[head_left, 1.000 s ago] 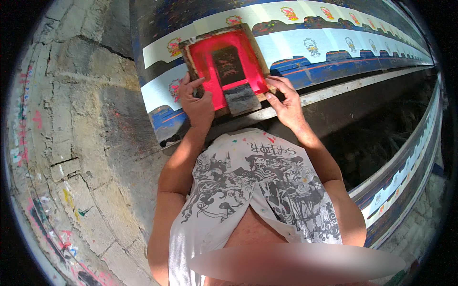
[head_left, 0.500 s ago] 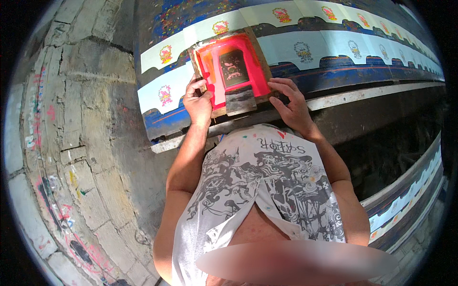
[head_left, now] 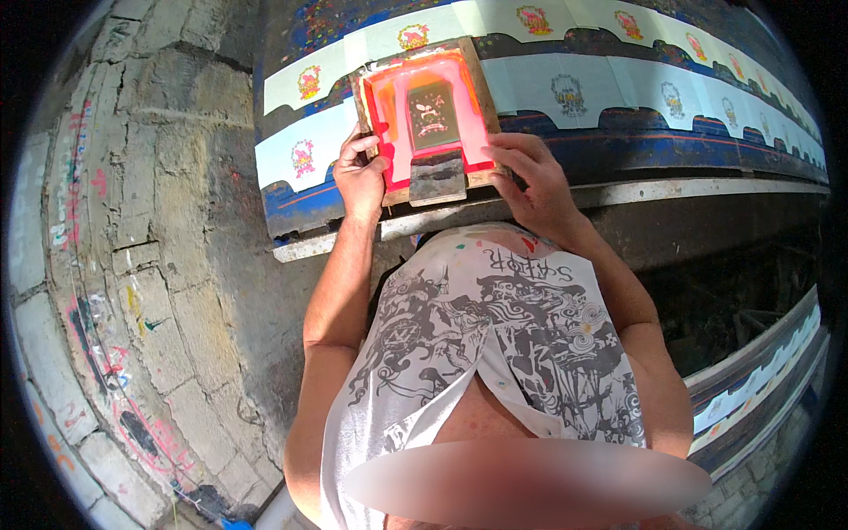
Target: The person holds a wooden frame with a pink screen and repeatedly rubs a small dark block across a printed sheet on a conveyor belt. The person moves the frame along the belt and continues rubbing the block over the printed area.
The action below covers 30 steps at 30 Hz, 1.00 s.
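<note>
A wooden-rimmed screen printing frame [head_left: 480,84] sits over the pale sheets at the table's near edge. Bright pink ink [head_left: 474,124] coats its inner sides, around a dark rectangular stencil window [head_left: 431,115] with a small design. A dark, ink-stained squeegee [head_left: 438,179] lies at the frame's near end, apart from both hands. My left hand [head_left: 360,183] grips the frame's left edge, fingers curled over it and thumb on the near side. On the opposite edge, my right hand [head_left: 534,181] closes its fingers and thumb around the near right corner. The frame hides the sheet beneath it.
A far row of sheets [head_left: 459,26] bears colourful prints; the near row at right has grey outline prints [head_left: 570,95]. The blue table [head_left: 305,216] ends in a pale metal rail [head_left: 609,190]. Another sheet-covered table [head_left: 751,389] stands behind at right. Paint-marked paving [head_left: 168,291] lies left.
The frame has turned slightly counter-clockwise and sits straighter, with both hands still on its sides. The whole view has shifted a little.
</note>
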Each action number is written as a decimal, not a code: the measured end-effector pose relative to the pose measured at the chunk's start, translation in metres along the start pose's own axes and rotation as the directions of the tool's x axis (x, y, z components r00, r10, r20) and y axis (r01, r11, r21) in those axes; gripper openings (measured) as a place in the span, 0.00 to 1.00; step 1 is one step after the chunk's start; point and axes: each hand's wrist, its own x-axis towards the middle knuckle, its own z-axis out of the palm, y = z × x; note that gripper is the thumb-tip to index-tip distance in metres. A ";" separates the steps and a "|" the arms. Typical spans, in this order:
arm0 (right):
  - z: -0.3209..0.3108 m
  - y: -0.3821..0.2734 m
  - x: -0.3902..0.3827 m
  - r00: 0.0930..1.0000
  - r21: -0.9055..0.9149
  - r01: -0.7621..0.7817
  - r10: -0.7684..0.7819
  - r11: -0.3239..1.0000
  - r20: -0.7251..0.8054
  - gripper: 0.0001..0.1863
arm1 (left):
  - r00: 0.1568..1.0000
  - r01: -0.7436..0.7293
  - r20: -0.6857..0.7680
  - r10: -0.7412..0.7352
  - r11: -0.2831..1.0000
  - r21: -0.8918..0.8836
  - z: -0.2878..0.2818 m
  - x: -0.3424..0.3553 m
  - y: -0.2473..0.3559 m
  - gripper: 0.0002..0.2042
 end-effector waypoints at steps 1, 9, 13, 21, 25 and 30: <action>0.003 0.000 0.004 0.997 0.003 0.059 -0.059 0.998 0.042 0.23 | 1.000 -0.002 0.002 0.002 1.000 -0.019 0.001 0.000 -0.001 0.23; 0.062 -0.018 0.040 0.866 -0.133 0.334 -0.248 0.933 0.434 0.25 | 1.000 -0.030 0.004 0.030 0.999 -0.020 -0.011 0.008 -0.005 0.20; 0.073 -0.025 0.065 0.817 -0.164 0.311 -0.175 0.936 0.549 0.24 | 0.999 -0.035 -0.007 0.035 0.997 0.065 -0.022 0.010 0.002 0.19; 0.049 0.010 0.149 0.778 -0.181 0.244 -0.080 0.953 0.623 0.22 | 0.999 -0.042 -0.010 0.043 0.994 0.099 -0.017 0.004 -0.002 0.17; 0.070 0.034 0.166 0.886 -0.389 0.297 -0.100 0.872 0.453 0.24 | 0.998 -0.055 -0.012 0.057 0.989 0.137 -0.013 -0.001 -0.004 0.17; 0.086 0.030 0.118 0.911 -0.419 0.340 -0.183 0.842 0.370 0.24 | 1.000 -0.019 -0.025 0.019 1.000 -0.014 -0.009 -0.002 0.005 0.21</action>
